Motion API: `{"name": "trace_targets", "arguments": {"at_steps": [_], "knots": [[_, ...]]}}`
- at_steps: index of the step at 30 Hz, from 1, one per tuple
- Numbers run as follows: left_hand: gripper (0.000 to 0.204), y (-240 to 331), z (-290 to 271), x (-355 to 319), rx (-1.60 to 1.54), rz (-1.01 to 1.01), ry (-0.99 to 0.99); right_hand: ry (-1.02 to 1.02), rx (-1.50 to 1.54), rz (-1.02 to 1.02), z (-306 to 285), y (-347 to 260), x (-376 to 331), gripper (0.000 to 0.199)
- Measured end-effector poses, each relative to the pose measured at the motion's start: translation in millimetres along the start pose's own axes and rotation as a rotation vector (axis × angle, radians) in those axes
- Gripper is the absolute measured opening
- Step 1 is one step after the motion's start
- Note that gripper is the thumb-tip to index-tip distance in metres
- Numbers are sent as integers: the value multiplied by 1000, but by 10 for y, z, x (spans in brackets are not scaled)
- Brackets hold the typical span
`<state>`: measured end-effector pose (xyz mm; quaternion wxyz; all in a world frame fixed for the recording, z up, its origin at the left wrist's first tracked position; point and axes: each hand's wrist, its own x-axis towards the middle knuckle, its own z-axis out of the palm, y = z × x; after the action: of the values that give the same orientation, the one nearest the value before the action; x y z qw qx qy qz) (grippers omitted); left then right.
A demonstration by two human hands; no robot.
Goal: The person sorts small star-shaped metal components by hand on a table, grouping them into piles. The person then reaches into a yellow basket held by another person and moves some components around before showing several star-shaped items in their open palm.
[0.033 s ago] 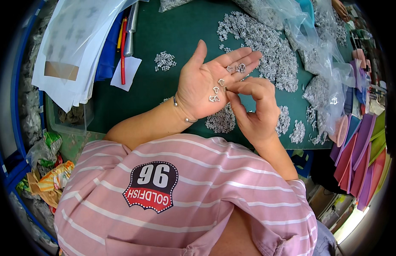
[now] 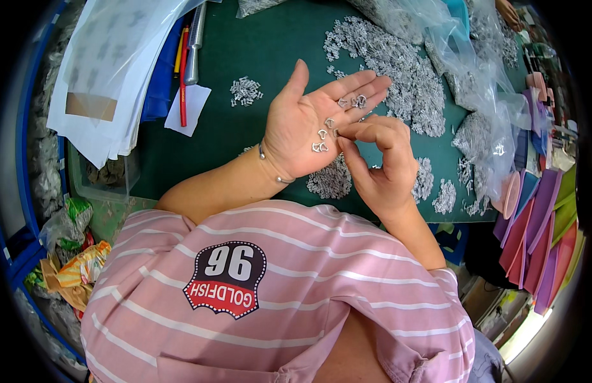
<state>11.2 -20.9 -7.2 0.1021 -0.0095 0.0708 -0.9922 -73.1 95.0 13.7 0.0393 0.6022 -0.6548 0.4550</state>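
Observation:
My left hand [image 2: 302, 127] lies palm up above the green table, its fingers stretched out. Several small silver metal pieces [image 2: 322, 134], bent into open loops, rest loose on its palm, and a few more sit on the fingers. Over the palm's right edge, my right hand [image 2: 386, 153] pinches thumb and forefinger together. A small silver metal piece [image 2: 336, 133] shows at those fingertips, partly hidden by them. Below and behind the hands is a heap of similar small silver pieces [image 2: 329, 179].
A large spread of silver pieces [image 2: 404, 83] covers the table's far right, beside clear plastic bags [image 2: 474, 137] of them. A small pile [image 2: 246, 91] sits left of my hands. Farther left are a red pencil [image 2: 184, 96], a metal rod [image 2: 194, 54] and papers [image 2: 91, 134]. Coloured bins [image 2: 545, 223] stand at right.

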Motion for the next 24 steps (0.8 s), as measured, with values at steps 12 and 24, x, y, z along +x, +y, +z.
{"name": "trace_targets", "arguments": {"at_steps": [12, 24], "knots": [[82, -12, 10, -2, 8, -6, -18, 50, 77, 100, -8, -12, -60, 31], [84, -9, -14, 2, 29, -6, -17, 46, 46, 98, 73, -29, -74, 32]]}}
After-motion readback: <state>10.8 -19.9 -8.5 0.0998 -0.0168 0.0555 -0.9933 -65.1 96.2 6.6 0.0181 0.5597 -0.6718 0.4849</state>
